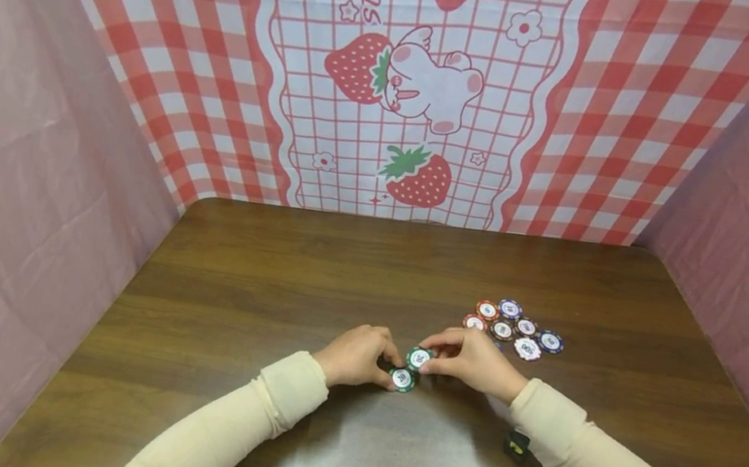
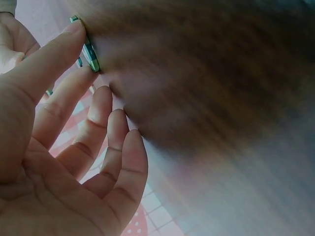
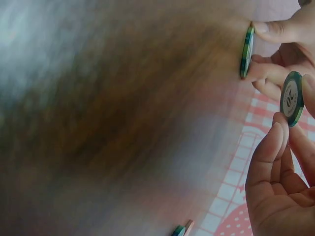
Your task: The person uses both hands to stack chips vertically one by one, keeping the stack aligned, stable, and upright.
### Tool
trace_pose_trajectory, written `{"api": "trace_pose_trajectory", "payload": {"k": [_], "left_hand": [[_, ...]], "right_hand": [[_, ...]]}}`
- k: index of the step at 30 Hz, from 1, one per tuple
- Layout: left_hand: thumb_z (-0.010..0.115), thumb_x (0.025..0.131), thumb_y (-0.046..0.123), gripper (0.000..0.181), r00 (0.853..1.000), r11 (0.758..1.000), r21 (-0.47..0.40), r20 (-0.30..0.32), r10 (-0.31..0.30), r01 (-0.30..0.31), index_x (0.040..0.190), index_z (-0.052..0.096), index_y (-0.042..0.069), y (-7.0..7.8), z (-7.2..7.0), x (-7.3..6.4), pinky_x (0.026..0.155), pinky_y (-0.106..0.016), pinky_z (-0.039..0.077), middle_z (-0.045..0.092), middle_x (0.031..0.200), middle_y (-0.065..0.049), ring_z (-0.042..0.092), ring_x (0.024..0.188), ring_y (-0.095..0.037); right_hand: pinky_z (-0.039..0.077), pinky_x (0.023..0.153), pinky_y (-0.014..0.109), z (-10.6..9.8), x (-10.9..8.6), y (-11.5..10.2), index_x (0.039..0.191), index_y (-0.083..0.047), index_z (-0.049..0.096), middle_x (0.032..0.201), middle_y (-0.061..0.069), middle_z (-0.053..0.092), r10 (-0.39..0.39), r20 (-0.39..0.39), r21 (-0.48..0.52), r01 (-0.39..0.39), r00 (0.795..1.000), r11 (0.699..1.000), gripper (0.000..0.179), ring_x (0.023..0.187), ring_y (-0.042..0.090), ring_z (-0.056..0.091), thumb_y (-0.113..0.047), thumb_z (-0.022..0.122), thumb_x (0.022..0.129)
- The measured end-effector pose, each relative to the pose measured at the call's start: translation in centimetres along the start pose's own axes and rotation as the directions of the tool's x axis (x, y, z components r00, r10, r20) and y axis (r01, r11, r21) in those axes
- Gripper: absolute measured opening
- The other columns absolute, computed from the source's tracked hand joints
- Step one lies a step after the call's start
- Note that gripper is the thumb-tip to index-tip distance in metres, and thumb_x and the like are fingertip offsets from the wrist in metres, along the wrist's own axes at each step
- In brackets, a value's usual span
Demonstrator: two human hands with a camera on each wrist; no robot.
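Green and white, round, at about the middle of the brown table [image 1: 243, 261]: a first green chip [image 1: 401, 379], pinched at its edges between thumb and index finger of the left hand [image 1: 360, 357]. Flat, or nearly so, against the tabletop in both wrist views. Other fingers of the left hand loosely bent, tips at or very near the wood.

Just beyond and slightly to the right, a second green chip [image 1: 420, 358], pinched between thumb and fingertips of the right hand [image 1: 475, 364]. Marked 20 on its pale centre in the right wrist view — raised off the table there, and a little tilted. Very close to the first green chip in the head view; hard to tell from there whether touching or apart.

Past the right hand, a loose cluster of further chips: two red chips [image 1: 487, 310], one partly behind the fingers; a purple chip [image 1: 510, 309]; two dark chips [image 1: 526, 327]; a blue chip [image 1: 550, 341]; a white chip [image 1: 528, 349].

Over both forearms, cream sleeves [image 1: 291, 393] with thick cuffs. Beside the right cuff, a small black object [image 1: 516, 446] with a yellow-green patch, too small to identify. Behind the table, a red-and-white checked cloth [image 1: 436, 87] with strawberries; on either side, pink cloth [image 1: 14, 206].
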State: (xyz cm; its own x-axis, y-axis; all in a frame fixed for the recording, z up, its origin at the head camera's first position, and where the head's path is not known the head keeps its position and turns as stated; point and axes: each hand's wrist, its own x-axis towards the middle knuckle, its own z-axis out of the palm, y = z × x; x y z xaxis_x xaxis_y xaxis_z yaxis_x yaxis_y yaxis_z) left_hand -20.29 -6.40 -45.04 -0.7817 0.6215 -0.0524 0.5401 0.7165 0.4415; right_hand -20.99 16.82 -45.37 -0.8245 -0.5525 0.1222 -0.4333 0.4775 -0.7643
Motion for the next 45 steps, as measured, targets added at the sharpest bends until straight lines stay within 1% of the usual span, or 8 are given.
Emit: {"api": "trace_pose_trajectory", "payload": {"k": [3, 9, 16, 23, 31, 36, 45], "left_hand": [[0.086, 0.072, 0.031, 0.031, 1.000, 1.000, -0.001, -0.001, -0.004, 0.004, 0.100, 0.078, 0.019, 0.0, 0.1, 0.0, 0.078, -0.022, 0.046, 0.067, 0.096, 0.005, 0.058, 0.086, -0.009], [0.086, 0.072, 0.032, 0.032, 1.000, 1.000, 0.010, -0.007, 0.005, -0.005, 0.101, 0.078, 0.020, -0.1, 0.2, 0.0, 0.078, -0.021, 0.046, 0.068, 0.097, 0.006, 0.059, 0.086, -0.009], [0.087, 0.071, 0.032, 0.035, 1.000, 1.000, 0.012, -0.006, 0.005, -0.005, 0.103, 0.078, 0.020, -0.1, 0.2, 0.1, 0.077, -0.021, 0.046, 0.068, 0.096, 0.006, 0.058, 0.086, -0.008], [0.087, 0.071, 0.031, 0.036, 1.000, 1.000, -0.011, 0.002, -0.008, 0.008, 0.103, 0.078, 0.019, -0.2, 0.2, 0.0, 0.080, -0.022, 0.047, 0.068, 0.098, 0.007, 0.058, 0.088, -0.008], [0.087, 0.072, 0.029, 0.032, 1.000, 1.000, -0.026, 0.005, -0.013, 0.013, 0.101, 0.078, 0.019, 0.0, 0.0, 0.0, 0.081, -0.023, 0.047, 0.069, 0.098, 0.005, 0.060, 0.089, -0.010], [0.086, 0.072, 0.028, 0.031, 1.000, 1.000, -0.022, 0.003, -0.013, 0.013, 0.101, 0.078, 0.019, 0.0, 0.1, 0.0, 0.081, -0.023, 0.047, 0.069, 0.097, 0.006, 0.059, 0.088, -0.009], [0.086, 0.072, 0.030, 0.033, 1.000, 1.000, -0.009, -0.007, -0.014, 0.014, 0.101, 0.078, 0.019, -0.1, 0.2, 0.0, 0.080, -0.022, 0.047, 0.068, 0.095, 0.006, 0.058, 0.086, -0.008]], "right_hand": [[0.047, 0.060, 0.020, 0.3, 0.0, -0.2, 0.100, -0.006, 0.076, 0.078, -0.002, 0.066, -0.012, 0.027, -0.007, 0.012, 1.000, 1.000, 0.030, 0.067, -0.001, 0.055, -0.023, 0.083, 0.076], [0.047, 0.060, 0.019, 0.8, 0.2, -0.5, 0.098, -0.007, 0.077, 0.077, -0.004, 0.066, -0.036, 0.062, -0.019, 0.037, 0.997, 0.999, 0.027, 0.067, -0.002, 0.054, -0.021, 0.083, 0.076], [0.048, 0.061, 0.020, 1.2, 0.4, -0.6, 0.097, -0.007, 0.077, 0.080, -0.002, 0.067, -0.058, 0.086, -0.028, 0.061, 0.995, 0.998, 0.025, 0.069, -0.001, 0.055, -0.019, 0.083, 0.076], [0.049, 0.062, 0.019, 1.5, 0.5, -0.7, 0.096, -0.007, 0.077, 0.081, 0.000, 0.069, -0.036, 0.104, -0.059, 0.042, 0.994, 0.997, 0.026, 0.069, -0.001, 0.055, -0.022, 0.084, 0.075], [0.047, 0.060, 0.018, 1.8, 0.6, -0.8, 0.092, -0.010, 0.077, 0.079, -0.005, 0.070, -0.020, 0.117, -0.157, 0.038, 0.993, 0.987, 0.026, 0.066, -0.004, 0.055, -0.026, 0.085, 0.073], [0.047, 0.061, 0.017, 2.0, 0.6, -1.0, 0.091, -0.011, 0.077, 0.079, -0.007, 0.069, -0.010, 0.121, -0.189, 0.033, 0.993, 0.981, 0.026, 0.066, -0.004, 0.054, -0.028, 0.085, 0.073], [0.047, 0.062, 0.017, 2.2, 0.8, -1.5, 0.091, -0.011, 0.077, 0.080, -0.005, 0.068, 0.021, 0.121, -0.209, 0.005, 0.992, 0.978, 0.027, 0.067, -0.003, 0.055, -0.029, 0.086, 0.072]]}}
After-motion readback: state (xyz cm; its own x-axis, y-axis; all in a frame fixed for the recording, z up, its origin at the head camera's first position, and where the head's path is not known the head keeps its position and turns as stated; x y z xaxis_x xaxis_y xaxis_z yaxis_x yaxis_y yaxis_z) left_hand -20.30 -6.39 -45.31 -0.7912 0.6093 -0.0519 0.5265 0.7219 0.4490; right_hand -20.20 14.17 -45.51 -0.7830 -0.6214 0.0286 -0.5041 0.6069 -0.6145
